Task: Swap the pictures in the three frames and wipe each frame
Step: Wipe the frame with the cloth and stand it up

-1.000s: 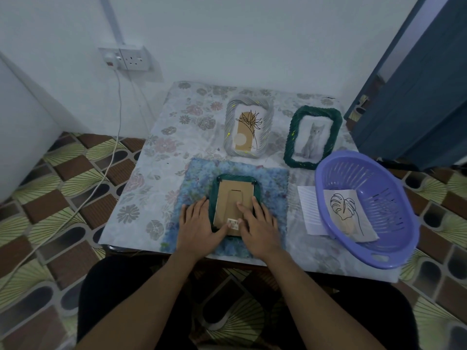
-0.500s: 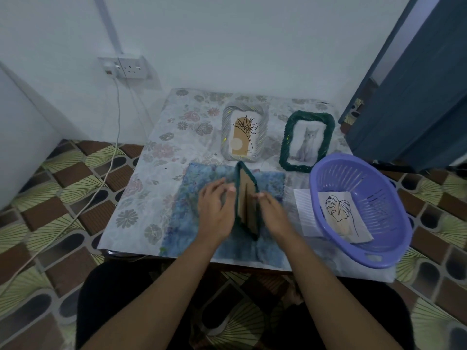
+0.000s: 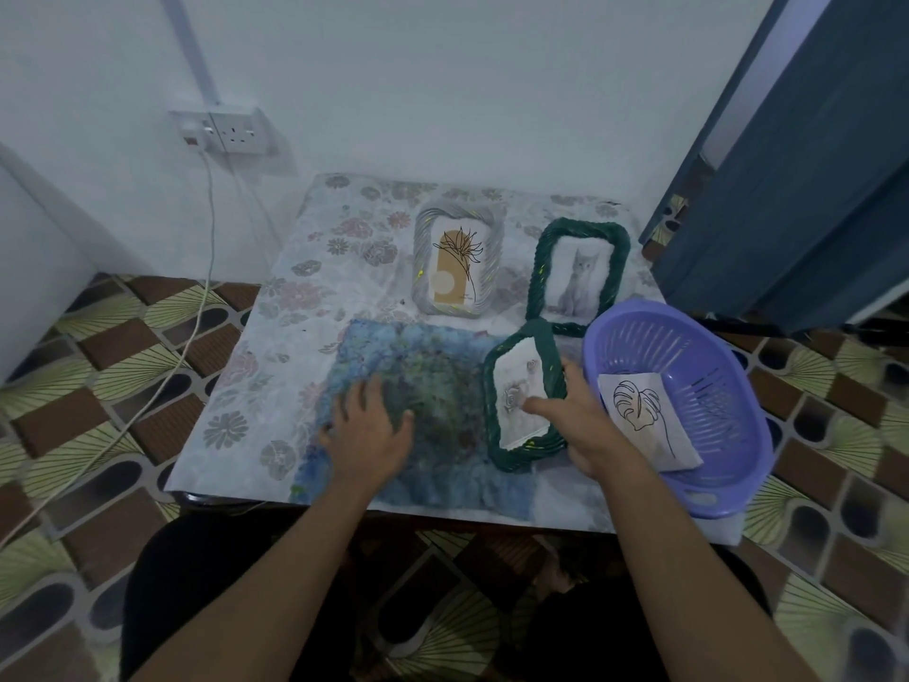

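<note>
Table [image 3: 275, 366], floral cover: green frame [image 3: 519, 386], face-down one second ago, now face-up, gripped by right hand [image 3: 585, 425]; left hand [image 3: 369, 430] flat, fingers spread, on cloth [image 3: 442, 376]. Wiping likely next.

Nothing written can be read here: the grey frame [image 3: 497, 260], the green cat frame [image 3: 539, 268], the green rose frame [image 3: 492, 411] and the leaf sheet [image 3: 639, 420] in the purple basket [image 3: 723, 366] carry only pictures, with no legible lettering, label, brand or number.
</note>
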Tool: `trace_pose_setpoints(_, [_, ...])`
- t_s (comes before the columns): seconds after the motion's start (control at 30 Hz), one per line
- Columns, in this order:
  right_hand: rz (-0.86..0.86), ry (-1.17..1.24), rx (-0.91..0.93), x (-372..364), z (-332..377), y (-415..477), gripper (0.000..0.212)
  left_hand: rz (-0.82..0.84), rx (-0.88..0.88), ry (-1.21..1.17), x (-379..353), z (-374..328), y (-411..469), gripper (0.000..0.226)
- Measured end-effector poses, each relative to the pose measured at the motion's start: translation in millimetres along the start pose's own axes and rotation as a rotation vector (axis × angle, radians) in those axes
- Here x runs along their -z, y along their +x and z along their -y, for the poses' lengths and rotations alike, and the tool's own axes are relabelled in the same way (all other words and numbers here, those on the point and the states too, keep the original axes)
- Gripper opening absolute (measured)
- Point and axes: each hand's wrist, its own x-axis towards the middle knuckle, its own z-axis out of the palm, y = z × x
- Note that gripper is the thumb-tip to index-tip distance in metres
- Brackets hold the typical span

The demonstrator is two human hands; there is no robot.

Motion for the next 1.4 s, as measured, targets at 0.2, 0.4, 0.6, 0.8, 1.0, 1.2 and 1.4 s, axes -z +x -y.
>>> trace_pose_setpoints(0.2, [-0.082, -0.042, 0.000, -0.4, -9.6, 2.9, 0.069, 0.055, 0.008, 0.152, -9.0, 29.3, 5.1, 0.077])
trace_pose_setpoints(0.4, [-0.159, 0.035, 0.014, -2.1, -8.3, -3.8, 0.067, -0.169, -0.116, 0.093, -6.5, 22.1, -0.1, 0.020])
trace_pose_setpoints(0.6, [-0.089, 0.266, 0.030, -8.3, -6.6, -9.0, 0.076, -0.109, -0.205, -0.890, 44.5, -28.9, -15.3, 0.033])
trace_pose_setpoints(0.8, [0.033, 0.461, 0.075, -23.5, 2.6, -18.2, 0.073, 0.042, -0.577, -1.050, 62.6, -63.0, -36.8, 0.022])
trace_pose_setpoints(1.0, [0.122, 0.523, 0.084, -41.7, 3.5, -30.2, 0.084, -0.070, -0.679, -0.152, 30.7, -46.9, -21.4, 0.055])
trace_pose_setpoints(1.2, [0.282, 0.462, 0.069, -61.8, -5.1, -51.5, 0.095, -0.145, -0.454, -0.053, 59.8, -40.3, 24.5, 0.064])
trace_pose_setpoints(1.4, [0.152, 0.490, 0.108, -75.5, 1.3, -45.3, 0.094, -0.121, -0.564, -0.240, 33.4, -32.2, 11.1, 0.061])
